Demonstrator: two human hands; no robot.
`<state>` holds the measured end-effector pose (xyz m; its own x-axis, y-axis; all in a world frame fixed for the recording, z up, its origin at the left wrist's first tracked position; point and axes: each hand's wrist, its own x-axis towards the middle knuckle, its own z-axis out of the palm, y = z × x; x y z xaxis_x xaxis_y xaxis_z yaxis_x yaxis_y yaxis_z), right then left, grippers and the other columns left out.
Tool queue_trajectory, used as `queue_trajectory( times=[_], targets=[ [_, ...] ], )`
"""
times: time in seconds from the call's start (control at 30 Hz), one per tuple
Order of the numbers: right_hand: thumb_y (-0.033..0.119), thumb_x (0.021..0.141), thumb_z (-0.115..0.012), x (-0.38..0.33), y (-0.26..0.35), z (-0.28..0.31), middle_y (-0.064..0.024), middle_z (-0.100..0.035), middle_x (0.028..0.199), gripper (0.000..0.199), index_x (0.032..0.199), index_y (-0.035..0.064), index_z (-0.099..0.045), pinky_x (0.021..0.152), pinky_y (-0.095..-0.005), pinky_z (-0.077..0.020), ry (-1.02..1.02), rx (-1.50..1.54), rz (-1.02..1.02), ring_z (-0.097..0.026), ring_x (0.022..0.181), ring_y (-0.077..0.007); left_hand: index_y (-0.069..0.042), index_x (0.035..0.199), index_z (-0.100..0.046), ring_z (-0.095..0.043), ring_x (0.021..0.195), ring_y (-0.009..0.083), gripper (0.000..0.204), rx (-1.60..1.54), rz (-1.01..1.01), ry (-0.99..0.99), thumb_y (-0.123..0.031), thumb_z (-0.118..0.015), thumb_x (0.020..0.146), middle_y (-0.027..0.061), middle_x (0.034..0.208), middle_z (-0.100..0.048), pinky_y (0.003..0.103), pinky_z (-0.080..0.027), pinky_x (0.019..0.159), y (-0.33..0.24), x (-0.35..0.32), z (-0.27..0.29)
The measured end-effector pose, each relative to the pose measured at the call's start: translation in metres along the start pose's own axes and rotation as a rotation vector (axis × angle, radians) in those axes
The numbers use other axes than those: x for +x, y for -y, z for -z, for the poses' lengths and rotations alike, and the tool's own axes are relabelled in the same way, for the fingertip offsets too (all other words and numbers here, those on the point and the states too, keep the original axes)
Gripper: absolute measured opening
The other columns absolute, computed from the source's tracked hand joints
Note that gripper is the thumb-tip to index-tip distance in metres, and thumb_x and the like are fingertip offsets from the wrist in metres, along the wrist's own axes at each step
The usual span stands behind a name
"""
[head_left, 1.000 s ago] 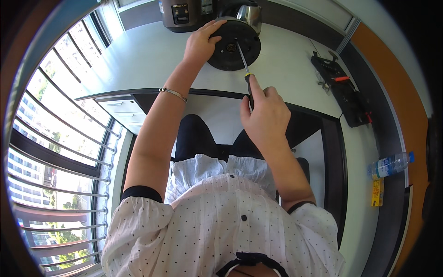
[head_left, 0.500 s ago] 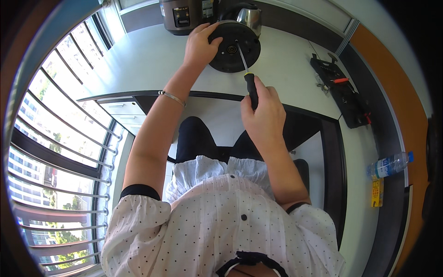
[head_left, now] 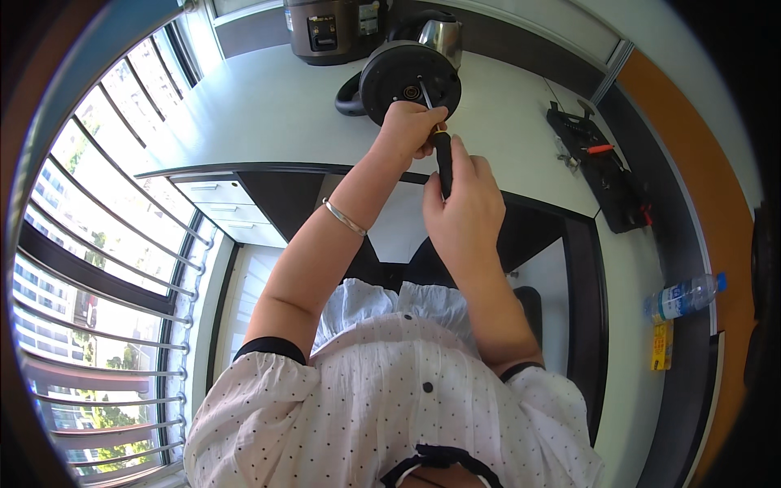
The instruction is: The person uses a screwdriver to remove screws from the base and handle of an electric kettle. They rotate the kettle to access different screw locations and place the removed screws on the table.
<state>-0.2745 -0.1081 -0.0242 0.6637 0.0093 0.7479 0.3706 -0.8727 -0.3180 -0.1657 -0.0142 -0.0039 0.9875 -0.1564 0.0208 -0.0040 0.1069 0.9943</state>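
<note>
On my head feed now: both hands close together at the near side of an upturned round black appliance base (head_left: pixel 381 80), on the white desktop (head_left: pixel 252 118) near the front edge. Looks like an electric kettle's underside: flat disc facing the wearer, ringed connector (head_left: pixel 412 93) in the middle, small holes around it. A curved black handle (head_left: pixel 348 98) sticks out on its left.

Right hand (head_left: pixel 468 191): wrapped on the black grip of a screwdriver (head_left: pixel 444 159), index finger laid along it. Metal shaft (head_left: pixel 425 95) runs up and slightly left, tip at a hole above the connector. Can't tell from here if it's seated on a screw.

Left hand (head_left: pixel 413 130): closed around the rear of the shaft, thumb over it, just ahead of the yellow collar (head_left: pixel 440 128). It overlaps the disc's lower edge; can't confirm contact there. Can't tell if the hands touch each other either.

Around it: silver kettle (head_left: pixel 446 37) upright right behind the disc, dark multicooker (head_left: pixel 342 32) back left. Well off to the right, an open black tool case (head_left: pixel 602 175) with a red-handled tool (head_left: pixel 600 149) across it, small metal parts (head_left: pixel 567 163) beside it. Nearer on the right, a clear plastic bottle (head_left: pixel 679 299) with a blue cap and a small yellow box (head_left: pixel 661 346).
</note>
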Motion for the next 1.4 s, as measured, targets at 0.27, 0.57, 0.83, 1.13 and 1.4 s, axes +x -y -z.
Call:
queue_trajectory(
  times=[0.27,0.57,0.83,1.13,1.4],
  targets=[
    [0.014,0.081,-0.067,-0.017,0.000,-0.004,-0.0215,-0.053,0.101,0.065,0.131,-0.0076,-0.032,0.072,-0.0333,-0.0502,-0.043,0.734,-0.224,-0.058,0.087,-0.0309,-0.001,0.072,-0.060,-0.040,0.040,0.0111,0.029,-0.064,0.005,0.017,-0.026,-0.063,0.086,0.0032,0.057,-0.050,0.026,-0.031,0.038,0.001,0.000,0.005],
    [0.014,0.082,-0.067,-0.010,-0.004,-0.003,-0.0201,-0.053,0.104,0.042,0.114,-0.0084,-0.051,0.061,-0.0307,-0.0527,-0.224,0.300,0.109,-0.062,0.077,-0.0284,0.000,0.085,-0.061,-0.056,0.065,0.0137,0.026,-0.268,0.049,0.115,-0.026,-0.062,0.088,0.0047,0.077,-0.058,0.027,-0.046,0.060,0.000,0.000,0.007],
    [0.011,0.080,-0.066,-0.020,-0.005,-0.003,-0.0197,-0.053,0.107,0.037,0.112,-0.0055,-0.054,0.063,-0.0321,-0.0535,-0.255,0.219,0.146,-0.063,0.078,-0.0300,0.001,0.086,-0.063,-0.056,0.064,0.0129,0.032,-0.184,0.022,0.208,-0.031,-0.060,0.089,0.0037,0.075,-0.057,0.026,-0.047,0.060,0.006,-0.002,0.002],
    [-0.001,0.077,-0.068,-0.025,-0.026,-0.004,-0.0128,-0.054,0.110,0.035,0.110,-0.0018,-0.057,0.083,-0.0278,-0.0455,-0.392,0.706,-0.187,-0.055,0.098,-0.0205,0.003,0.087,-0.062,-0.057,0.058,0.0161,0.030,0.030,-0.071,0.255,-0.027,-0.064,0.086,0.0073,0.072,-0.058,0.028,-0.050,0.054,-0.003,-0.004,-0.006],
    [-0.004,0.073,-0.066,-0.026,-0.055,0.010,-0.0148,-0.061,0.100,0.026,0.098,-0.0035,-0.059,0.076,-0.0285,-0.0508,-0.453,0.588,-0.107,-0.062,0.086,-0.0220,0.001,0.120,-0.046,-0.038,0.119,0.0360,0.076,0.917,-0.655,-0.570,-0.043,-0.079,0.066,0.0198,0.120,-0.047,0.043,-0.037,0.096,0.023,0.020,0.045]
  ],
)
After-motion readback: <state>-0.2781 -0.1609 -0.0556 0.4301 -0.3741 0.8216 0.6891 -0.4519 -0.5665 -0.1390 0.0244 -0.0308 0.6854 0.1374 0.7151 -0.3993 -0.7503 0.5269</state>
